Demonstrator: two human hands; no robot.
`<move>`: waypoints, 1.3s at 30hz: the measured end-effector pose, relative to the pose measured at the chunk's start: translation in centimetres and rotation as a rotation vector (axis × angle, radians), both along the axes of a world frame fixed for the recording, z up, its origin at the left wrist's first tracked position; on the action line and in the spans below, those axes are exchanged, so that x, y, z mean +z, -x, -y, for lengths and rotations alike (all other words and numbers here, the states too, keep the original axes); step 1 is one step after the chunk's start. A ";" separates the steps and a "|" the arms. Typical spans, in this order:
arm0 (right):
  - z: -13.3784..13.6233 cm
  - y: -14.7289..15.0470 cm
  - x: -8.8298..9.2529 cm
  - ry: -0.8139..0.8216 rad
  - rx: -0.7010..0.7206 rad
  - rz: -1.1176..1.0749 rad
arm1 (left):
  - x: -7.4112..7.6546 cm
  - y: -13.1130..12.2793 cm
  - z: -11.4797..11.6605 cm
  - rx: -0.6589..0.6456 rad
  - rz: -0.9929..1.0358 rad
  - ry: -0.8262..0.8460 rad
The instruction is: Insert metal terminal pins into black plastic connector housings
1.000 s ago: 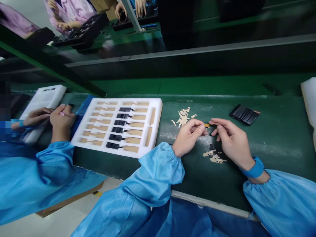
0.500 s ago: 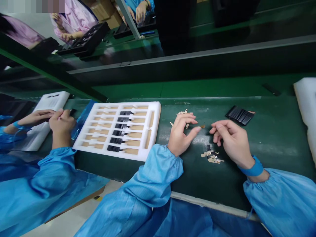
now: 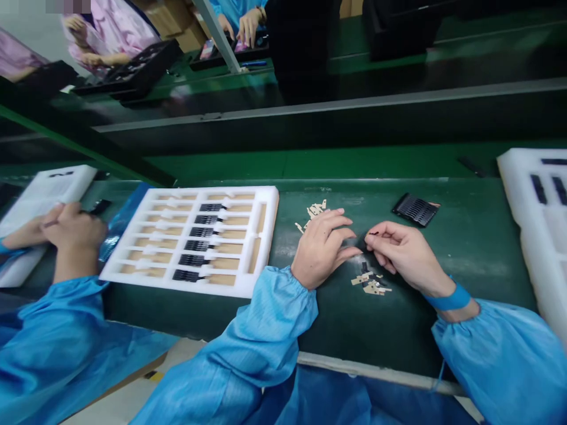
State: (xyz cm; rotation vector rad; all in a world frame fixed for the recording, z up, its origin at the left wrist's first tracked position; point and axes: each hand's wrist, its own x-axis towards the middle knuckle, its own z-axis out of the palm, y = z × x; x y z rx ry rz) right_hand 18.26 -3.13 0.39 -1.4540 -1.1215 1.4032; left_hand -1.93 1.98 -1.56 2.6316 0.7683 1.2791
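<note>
My left hand (image 3: pixel 321 248) rests on the green mat with its fingers stretched out flat beside a scatter of small tan strips (image 3: pixel 312 211). Just to its right, my right hand (image 3: pixel 401 251) has thumb and forefinger pinched on a tiny dark part (image 3: pixel 373 234), close to the left fingertips. A second small heap of tan and black pieces (image 3: pixel 370 283) lies under both hands. A black comb-like connector block (image 3: pixel 415 209) sits farther right on the mat.
A white foam tray (image 3: pixel 266 233) with several black parts in its slots lies to my left. Another foam tray (image 3: pixel 516 189) is at the right edge. A co-worker's hands (image 3: pixel 71 227) in blue sleeves work over a third tray (image 3: pixel 44 189) at far left. More people stand behind the conveyor.
My left hand let go of the small tan piece it shared with the right and flattened onto the mat. The right hand stays pinched. The view shifted right, revealing the right tray.
</note>
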 end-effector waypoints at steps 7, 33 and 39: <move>-1.5 -3.8 -1.9 -0.604 -0.417 1.035 | -0.6 -0.3 0.5 -0.056 0.000 0.148; 0.0 -1.9 -1.8 -0.895 -0.055 1.037 | -0.2 -1.5 1.1 -0.053 0.338 1.068; 0.6 -0.4 -1.6 -0.937 0.061 0.840 | -0.9 -1.6 0.2 -0.193 0.576 1.550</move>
